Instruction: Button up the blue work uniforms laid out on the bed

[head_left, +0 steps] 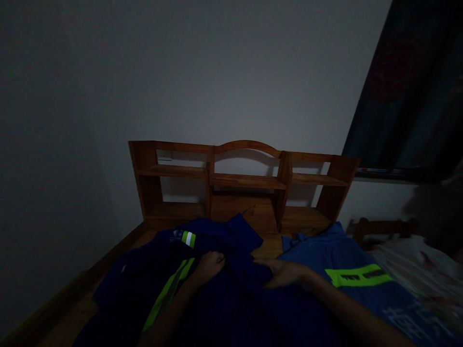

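A dark blue work jacket (231, 308) with yellow-green and silver reflective strips lies spread before me, its collar end toward the wooden headboard. My left hand (211, 264) is closed on the jacket's cloth near the middle, fingers curled. On the other side of the front, my right hand (282, 273) grips a fold of the same jacket between thumb and fingers. The light is dim, so buttons or a zip cannot be made out. To the right lies a lighter blue garment (307, 253) with a yellow-green lettered band and pale printed characters.
A wooden headboard (249, 182) with open shelves stands against the grey wall (231, 72). At the far right are a dark curtain (408, 96) and pale patterned bedding (423, 270). A wooden edge (72, 284) runs along the left.
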`<state>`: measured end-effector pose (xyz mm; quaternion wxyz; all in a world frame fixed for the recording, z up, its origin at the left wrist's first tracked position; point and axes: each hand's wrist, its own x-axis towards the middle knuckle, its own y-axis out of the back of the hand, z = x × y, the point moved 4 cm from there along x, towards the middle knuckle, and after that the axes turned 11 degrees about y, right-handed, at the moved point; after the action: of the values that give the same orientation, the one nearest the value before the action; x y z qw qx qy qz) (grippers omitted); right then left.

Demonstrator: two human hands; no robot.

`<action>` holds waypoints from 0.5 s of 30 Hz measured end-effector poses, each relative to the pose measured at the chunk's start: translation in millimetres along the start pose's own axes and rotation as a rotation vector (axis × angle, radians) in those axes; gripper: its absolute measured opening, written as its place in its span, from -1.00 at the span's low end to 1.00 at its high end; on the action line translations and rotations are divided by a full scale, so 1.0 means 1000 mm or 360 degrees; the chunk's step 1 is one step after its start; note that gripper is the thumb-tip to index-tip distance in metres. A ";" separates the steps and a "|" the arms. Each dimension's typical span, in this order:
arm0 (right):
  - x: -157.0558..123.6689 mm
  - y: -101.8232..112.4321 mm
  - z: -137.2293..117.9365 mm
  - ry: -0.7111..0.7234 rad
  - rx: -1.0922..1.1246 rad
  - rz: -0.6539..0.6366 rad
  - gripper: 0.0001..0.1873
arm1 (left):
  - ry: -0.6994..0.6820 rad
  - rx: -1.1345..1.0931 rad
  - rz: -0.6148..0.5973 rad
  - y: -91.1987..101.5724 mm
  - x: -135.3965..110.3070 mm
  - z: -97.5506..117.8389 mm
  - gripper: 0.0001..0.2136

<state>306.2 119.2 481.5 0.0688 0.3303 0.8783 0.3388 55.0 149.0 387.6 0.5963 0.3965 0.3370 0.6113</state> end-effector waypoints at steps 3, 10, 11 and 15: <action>-0.016 0.066 -0.021 0.0019 -0.0502 -0.0150 -0.29 | 0.0002 -0.0043 0.0001 0.001 -0.001 0.002 -0.60; -0.029 0.195 -0.020 -0.0145 -0.1701 0.0350 -0.38 | -0.0064 -0.0180 -0.0003 0.006 -0.005 0.017 -0.47; -0.028 0.199 -0.018 -0.0094 -0.1872 0.0536 -0.41 | -0.0083 -0.0201 -0.0025 0.007 -0.006 0.017 -0.51; -0.040 0.183 0.012 0.0034 -0.2237 0.0854 -0.36 | -0.0196 -0.0247 -0.0137 0.005 -0.007 0.010 -0.48</action>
<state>439.1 201.5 585.6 0.1701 0.4080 0.3453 0.8279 61.7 140.7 395.7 0.6705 0.3712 0.2681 0.5838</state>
